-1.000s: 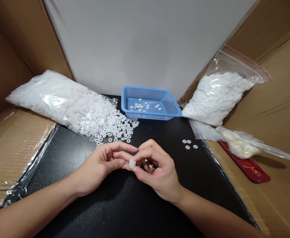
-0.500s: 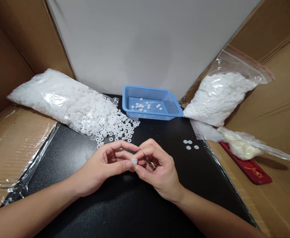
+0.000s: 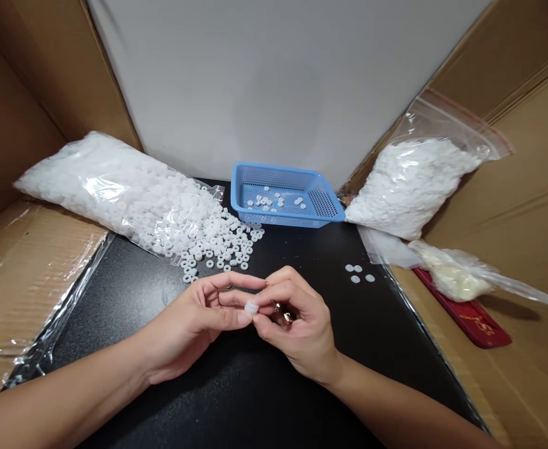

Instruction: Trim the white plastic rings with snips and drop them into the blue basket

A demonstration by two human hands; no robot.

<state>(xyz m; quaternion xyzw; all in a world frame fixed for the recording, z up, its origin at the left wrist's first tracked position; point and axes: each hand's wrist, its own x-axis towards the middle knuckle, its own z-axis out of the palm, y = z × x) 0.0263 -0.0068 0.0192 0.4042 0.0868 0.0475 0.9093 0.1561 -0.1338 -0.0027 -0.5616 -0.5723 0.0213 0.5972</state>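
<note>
My left hand (image 3: 194, 324) and my right hand (image 3: 297, 324) meet over the black table top (image 3: 255, 399). Between their fingertips sits a small white plastic ring (image 3: 251, 307), pinched by my left thumb and fingers. My right hand is curled and holds a thin metal tool (image 3: 283, 313) against its palm, with its fingertips touching the ring. A heap of loose white rings (image 3: 222, 240) lies just beyond my left hand, spilled from a big clear bag (image 3: 115, 190).
A blue mesh basket (image 3: 325, 202) with several white pieces stands at the back centre. Three white discs (image 3: 358, 273) lie to the right. A bag of white pieces (image 3: 409, 181), a smaller bag (image 3: 456, 274) and a red flat object (image 3: 480, 318) sit right. Cardboard walls surround the table.
Both hands stayed together in the same place. The fingers shifted slightly around the white ring; the metal tool shows less now.
</note>
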